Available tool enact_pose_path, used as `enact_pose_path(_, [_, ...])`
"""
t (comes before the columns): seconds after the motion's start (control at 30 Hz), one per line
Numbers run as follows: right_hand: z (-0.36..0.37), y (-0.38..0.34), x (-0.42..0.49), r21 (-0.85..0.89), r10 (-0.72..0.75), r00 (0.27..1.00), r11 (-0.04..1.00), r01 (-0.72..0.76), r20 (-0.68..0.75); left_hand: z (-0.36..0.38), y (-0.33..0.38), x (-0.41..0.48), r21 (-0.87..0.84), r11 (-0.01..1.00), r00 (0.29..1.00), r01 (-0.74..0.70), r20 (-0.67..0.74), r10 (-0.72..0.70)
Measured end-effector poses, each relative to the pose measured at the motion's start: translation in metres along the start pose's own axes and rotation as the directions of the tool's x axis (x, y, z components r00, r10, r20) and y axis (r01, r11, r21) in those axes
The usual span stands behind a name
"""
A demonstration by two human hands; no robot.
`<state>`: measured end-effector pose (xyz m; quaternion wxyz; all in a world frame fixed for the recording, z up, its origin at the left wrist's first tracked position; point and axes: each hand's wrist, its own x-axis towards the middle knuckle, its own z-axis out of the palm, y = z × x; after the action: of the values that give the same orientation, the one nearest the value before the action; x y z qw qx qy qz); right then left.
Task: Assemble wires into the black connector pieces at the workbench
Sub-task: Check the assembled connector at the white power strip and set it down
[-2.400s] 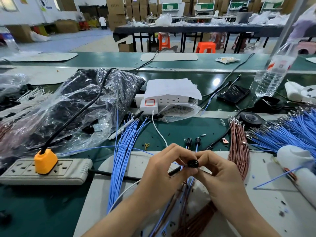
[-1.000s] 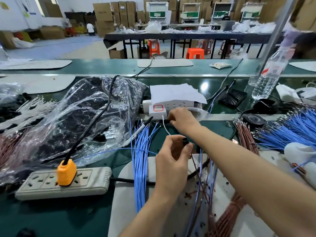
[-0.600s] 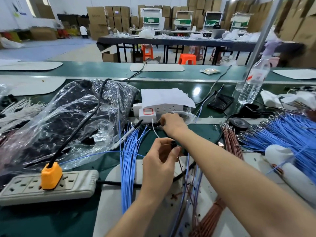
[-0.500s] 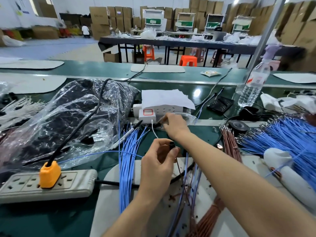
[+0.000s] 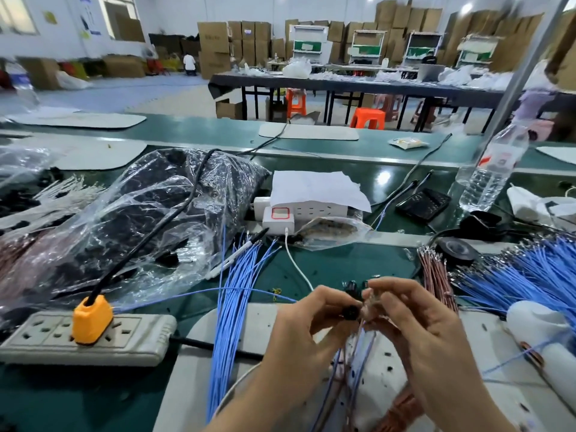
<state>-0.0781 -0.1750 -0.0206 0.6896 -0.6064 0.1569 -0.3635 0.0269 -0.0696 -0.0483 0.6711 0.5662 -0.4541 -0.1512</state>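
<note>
Right now, closest to me, the person's left hand (image 5: 314, 332) is pinching a small black connector piece (image 5: 352, 311) between thumb and fingertips, holding it just above the white mat (image 5: 218, 338) at the near edge of the green surface (image 5: 343, 266). The right hand (image 5: 414, 335) is meeting it from the other side with its fingers bent toward the connector. Blur is hiding the tips, so I cannot tell whether they are gripping a wire or the piece itself. Thin blue and brown wires (image 5: 352, 363) are trailing down from the connector between the wrists.

I am judging the piece to be light, hard and smooth, so easy to fumble and best held by its sides with the wire-entry face left free. The wires are looking limp, so each is probably wanting a hold close to its metal end or it will buckle.

Further out, a loose blue bundle (image 5: 233, 307) is lying to the left, and a brown bundle (image 5: 433, 275) and a blue heap (image 5: 523, 275) to the right.

Beyond those, a big clear plastic bag (image 5: 149, 213) is slumping on the left, full of dark pieces that I am taking for more connectors. A smaller clear bag (image 5: 330, 232) is lying open by the white power strip (image 5: 311, 210), holding small parts too fine to name. Farthest back, a water bottle (image 5: 492, 169) is standing partly filled.
</note>
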Motion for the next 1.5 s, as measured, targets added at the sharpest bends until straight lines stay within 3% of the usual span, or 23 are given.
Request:
enact_pose_path(0.07, [-0.001,-0.003,-0.004,0.022,-0.021,1.000,1.000,0.021,0.014,0.000,0.002,0.001,0.000,1.000,1.000,0.005,0.010,-0.005])
enact_pose_path(0.33, [0.001,-0.006,-0.013,-0.271,-0.181,0.980,0.942,0.197,0.082,0.000,0.003,0.000,0.042,0.999,1.000,0.028,-0.010,-0.028])
enact_pose_path(0.6, [-0.003,0.001,-0.013,-0.276,-0.275,0.961,0.922,0.270,0.020,-0.001,0.004,0.001,0.216,0.975,0.998,-0.051,-0.029,0.059])
enact_pose_path(0.77, [-0.002,0.008,-0.012,-0.461,-0.289,0.954,0.837,0.294,0.082,-0.004,0.006,0.002,0.209,0.972,0.993,-0.104,-0.034,0.113])
enact_pose_path(0.93, [0.003,0.011,-0.013,-0.435,-0.321,0.941,0.836,0.335,0.108,-0.005,0.008,0.001,0.100,0.992,0.996,-0.071,-0.039,0.075])
enact_pose_path(1.13, [0.001,0.012,-0.013,-0.431,-0.365,0.926,0.823,0.369,0.095,-0.005,0.009,0.000,0.197,0.974,0.993,-0.115,-0.014,0.120])
enact_pose_path(1.27, [-0.001,0.016,-0.013,-0.491,-0.419,0.903,0.770,0.407,0.092,-0.004,0.006,0.000,0.151,0.981,0.992,-0.124,0.021,0.123])
enact_pose_path(1.5, [-0.002,0.016,-0.014,-0.469,-0.423,0.900,0.778,0.418,0.100,-0.007,0.004,0.001,0.128,0.987,0.995,-0.102,0.037,0.098])
